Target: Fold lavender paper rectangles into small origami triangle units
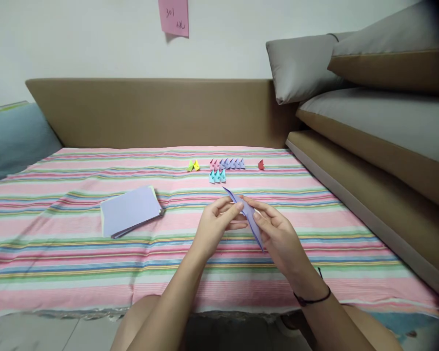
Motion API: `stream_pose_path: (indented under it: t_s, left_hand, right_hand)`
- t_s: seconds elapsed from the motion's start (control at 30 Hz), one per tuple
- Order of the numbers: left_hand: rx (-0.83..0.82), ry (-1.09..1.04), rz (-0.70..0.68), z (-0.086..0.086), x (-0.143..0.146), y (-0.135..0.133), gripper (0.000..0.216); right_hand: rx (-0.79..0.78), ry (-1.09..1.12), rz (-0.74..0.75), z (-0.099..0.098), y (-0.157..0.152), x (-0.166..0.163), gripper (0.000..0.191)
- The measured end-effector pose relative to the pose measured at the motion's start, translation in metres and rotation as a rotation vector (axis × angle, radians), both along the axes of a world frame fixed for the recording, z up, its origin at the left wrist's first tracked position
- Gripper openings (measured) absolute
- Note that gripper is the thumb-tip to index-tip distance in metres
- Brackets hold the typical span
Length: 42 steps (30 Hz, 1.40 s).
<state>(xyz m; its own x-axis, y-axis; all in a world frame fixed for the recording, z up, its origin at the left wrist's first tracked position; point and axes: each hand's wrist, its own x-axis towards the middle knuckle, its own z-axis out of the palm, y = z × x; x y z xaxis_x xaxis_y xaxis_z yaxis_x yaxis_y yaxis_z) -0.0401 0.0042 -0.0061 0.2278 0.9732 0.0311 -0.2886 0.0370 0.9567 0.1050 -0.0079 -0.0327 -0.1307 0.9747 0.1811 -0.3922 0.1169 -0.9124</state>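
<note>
Between my two hands is a folded sheet of purple paper [255, 228], narrow and slanting from upper left to lower right above the striped cloth. My left hand [219, 217] pinches its upper part with thumb and fingers. My right hand [276, 226] is closed on its right side, thumb on the near face. Just beyond the paper stand small folded paper pieces in rows: light blue ones [217, 176], purple ones [235, 164] and pink ones [214, 165]. Yellow and green pieces [196, 165] sit to their left, a red piece [261, 165] to their right.
A stack of purple paper sheets [129, 209] lies to the left on the striped cloth [76, 263]. Grey and brown cushions [380, 117] are piled along the right. A brown backrest [161, 114] spans the back; a blue pillow [18, 139] is at far left.
</note>
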Motion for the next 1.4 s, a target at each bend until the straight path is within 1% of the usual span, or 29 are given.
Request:
stream_pose_path:
  t_s: [0.1,0.27,0.4,0.57,0.63,0.73,0.8,0.9,1.0,1.07,1.13,1.2,1.3,1.4]
  left_hand:
    - [0.010,0.014,-0.007,-0.001,0.000,-0.001,0.041]
    - [0.006,0.051,0.032,0.001,-0.002,-0.003,0.040]
    - [-0.013,0.070,0.027,0.002,0.000,-0.005,0.038]
    - [-0.085,0.054,0.032,-0.005,0.006,-0.005,0.039]
    - [-0.077,0.055,0.067,-0.009,0.008,-0.004,0.037]
    - [0.016,0.139,0.183,-0.015,0.008,-0.001,0.034]
    - [0.090,0.217,0.229,-0.019,0.007,0.000,0.034]
    - [0.151,0.278,0.250,-0.023,0.007,-0.001,0.036]
    - [0.221,0.332,0.293,-0.024,0.011,-0.005,0.036]
    - [0.264,0.376,0.323,-0.023,0.015,-0.009,0.039]
    - [0.298,0.424,0.357,-0.023,0.019,-0.012,0.040]
    - [0.346,0.482,0.371,-0.024,0.021,-0.014,0.040]
    - [0.452,0.570,0.346,-0.026,0.021,-0.017,0.049]
    - [0.513,0.622,0.338,-0.029,0.020,-0.020,0.056]
  right_hand:
    - [-0.014,0.001,0.003,-0.001,0.000,0.000,0.026]
    - [-0.036,-0.017,0.004,-0.002,-0.002,-0.002,0.025]
    - [-0.034,-0.114,-0.044,-0.003,-0.005,-0.002,0.027]
    - [0.081,-0.257,-0.133,-0.008,-0.004,-0.003,0.028]
    - [0.155,-0.362,-0.158,-0.008,-0.004,-0.003,0.028]
    - [0.287,-0.651,-0.244,-0.004,-0.005,-0.001,0.037]
    - [0.355,-0.791,-0.324,-0.002,-0.007,0.001,0.041]
    - [0.362,-0.808,-0.432,0.000,-0.009,0.002,0.036]
    - [0.276,-0.853,-0.503,0.000,-0.010,0.001,0.037]
    - [0.259,-0.916,-0.534,-0.001,-0.011,-0.001,0.032]
    - [0.303,-0.968,-0.579,-0.002,-0.013,-0.003,0.027]
    - [0.373,-1.018,-0.621,-0.004,-0.014,-0.006,0.027]
    - [0.446,-1.084,-0.661,-0.007,-0.016,-0.007,0.031]
    - [0.481,-1.125,-0.704,-0.006,-0.018,-0.005,0.037]
